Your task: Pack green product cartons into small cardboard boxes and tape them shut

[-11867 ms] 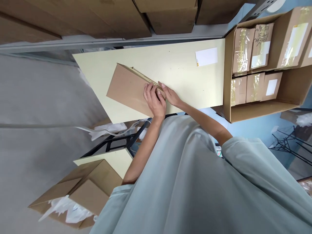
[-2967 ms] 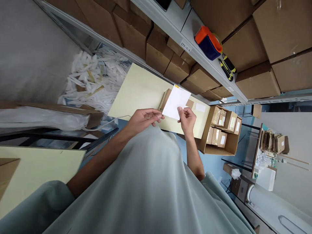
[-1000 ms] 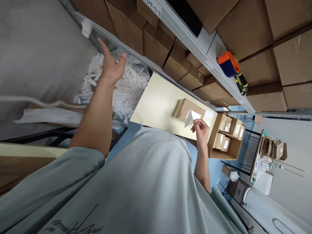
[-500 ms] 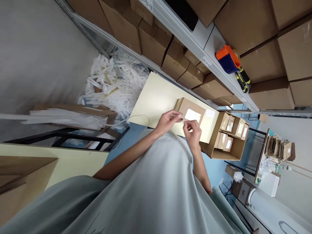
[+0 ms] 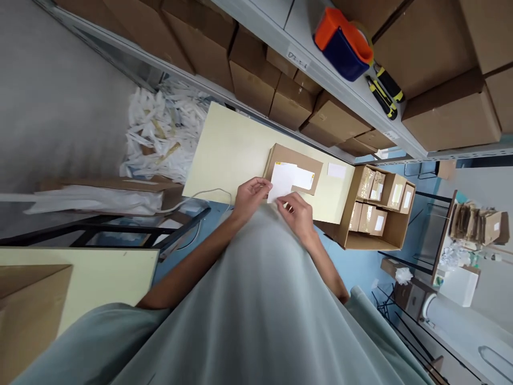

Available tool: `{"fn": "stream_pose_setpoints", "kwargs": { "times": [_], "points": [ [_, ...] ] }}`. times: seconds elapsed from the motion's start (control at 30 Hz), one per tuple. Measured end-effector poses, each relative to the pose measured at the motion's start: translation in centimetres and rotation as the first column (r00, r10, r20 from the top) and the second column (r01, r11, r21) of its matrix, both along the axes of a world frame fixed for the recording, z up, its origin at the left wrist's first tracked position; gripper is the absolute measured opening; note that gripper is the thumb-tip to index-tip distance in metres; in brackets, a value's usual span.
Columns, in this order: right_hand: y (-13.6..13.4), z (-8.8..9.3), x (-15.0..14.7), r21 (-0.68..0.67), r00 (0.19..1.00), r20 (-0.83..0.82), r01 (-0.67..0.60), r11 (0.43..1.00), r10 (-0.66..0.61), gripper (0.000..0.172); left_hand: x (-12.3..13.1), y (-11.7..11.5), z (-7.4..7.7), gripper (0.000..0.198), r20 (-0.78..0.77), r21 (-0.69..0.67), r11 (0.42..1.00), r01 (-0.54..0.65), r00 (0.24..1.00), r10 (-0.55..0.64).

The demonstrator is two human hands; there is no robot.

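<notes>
A flat brown cardboard box [image 5: 294, 160] lies on the pale yellow table [image 5: 232, 152], with a white label stuck on its top [image 5: 305, 178]. Just in front of it I hold a white sheet of label paper [image 5: 282, 182] with a yellow mark at its far corner. My left hand [image 5: 250, 195] pinches the sheet's left edge. My right hand [image 5: 298, 214] pinches its near edge. Both hands hover at the table's near edge, over my grey shirt.
Another white label [image 5: 335, 170] lies on the table. An open carton of small taped boxes [image 5: 377, 211] stands to the right. A heap of white paper strips [image 5: 160, 131] fills the left. The shelf holds cartons, an orange-blue tape dispenser [image 5: 344, 45] and a yellow-black tool [image 5: 382, 91].
My left hand flung a strip toward the paper heap, then came back. A label now sits on the box, and both hands have picked up another white sheet.
</notes>
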State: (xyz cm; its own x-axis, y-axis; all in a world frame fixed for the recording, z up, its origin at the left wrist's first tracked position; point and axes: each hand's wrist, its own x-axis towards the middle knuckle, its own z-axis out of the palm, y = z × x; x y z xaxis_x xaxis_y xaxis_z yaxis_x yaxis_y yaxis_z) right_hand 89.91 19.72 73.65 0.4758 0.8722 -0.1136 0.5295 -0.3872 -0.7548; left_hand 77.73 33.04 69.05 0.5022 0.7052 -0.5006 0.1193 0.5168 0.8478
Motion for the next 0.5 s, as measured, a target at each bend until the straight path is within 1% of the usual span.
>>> {"fn": "stream_pose_setpoints", "kwargs": {
  "times": [0.07,0.13,0.23,0.33,0.43,0.5],
  "points": [
    [-0.6,0.1,2.2,0.062,0.994,-0.003,0.113,0.992,-0.114,0.035,0.3,-0.6,-0.1,0.057,-0.024,0.016,0.999,0.042,0.999,-0.042],
    [-1.2,0.1,4.4,0.108,0.976,-0.011,0.216,0.97,-0.217,0.037,0.7,-1.2,0.0,0.056,-0.045,0.024,0.996,0.085,0.995,-0.084],
    [-2.3,-0.8,7.0,0.106,0.951,-0.063,0.309,0.945,-0.304,0.038,1.3,-1.8,0.1,0.053,-0.066,0.014,0.996,0.092,0.994,-0.091],
    [-3.7,-2.4,8.3,0.018,0.918,-0.227,0.337,0.941,-0.324,0.042,2.2,-2.4,0.1,0.049,-0.069,-0.022,0.999,0.037,0.997,-0.039],
    [-5.0,-4.2,8.4,-0.098,0.84,-0.438,0.31,0.946,-0.32,0.048,3.0,-3.2,0.2,0.046,-0.056,-0.059,0.998,-0.007,0.998,0.003],
    [-5.6,-5.0,8.2,-0.141,0.79,-0.52,0.296,0.945,-0.325,0.05,3.5,-3.9,0.3,0.045,-0.046,-0.067,0.998,-0.01,0.999,0.007]
  ]
}}
